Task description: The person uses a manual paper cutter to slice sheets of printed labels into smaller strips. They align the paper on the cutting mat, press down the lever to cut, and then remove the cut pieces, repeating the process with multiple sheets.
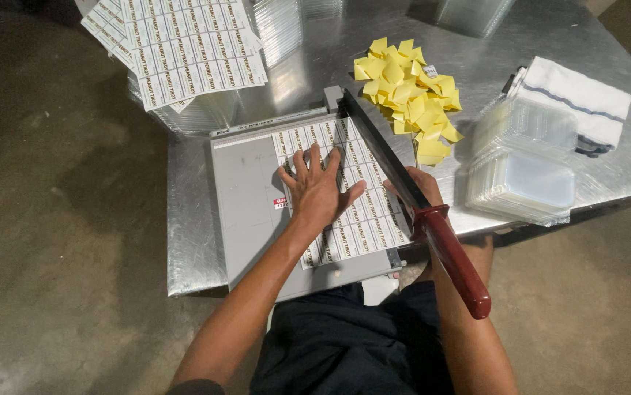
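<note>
In the head view, a grey, flat guillotine paper cutter (pixel 253 201) sits at the centre of the frame on a shiny sheet-metal table (pixel 198 256). A white sheet of small printed labels (pixel 363 219) lies on the cutter's bed, reaching up to the cutting edge. The left hand (pixel 317 190) rests flat on this sheet with its fingers spread wide, palm down, gripping nothing and only pressing on the paper.

The cutter's long dark blade arm (pixel 381 157) is raised at an angle, running from its hinge at the upper centre down to a dark red handle (pixel 458 267) at the lower right of centre. The right hand (pixel 421 186) lies just behind the blade arm, largely hidden by it; whether it is open or closed, or holding anything, cannot be told.

In the upper centre right, a heap of small yellow paper slips (pixel 407 91) lies on the table just beyond the blade. To the right of it is a stack of clear plastic lids (pixel 524 172), and beyond that a folded white cloth with a dark stripe (pixel 575 99). In the upper left, more white printed label sheets (pixel 183 47) are fanned over stacked clear plastic containers (pixel 205 113).
</note>
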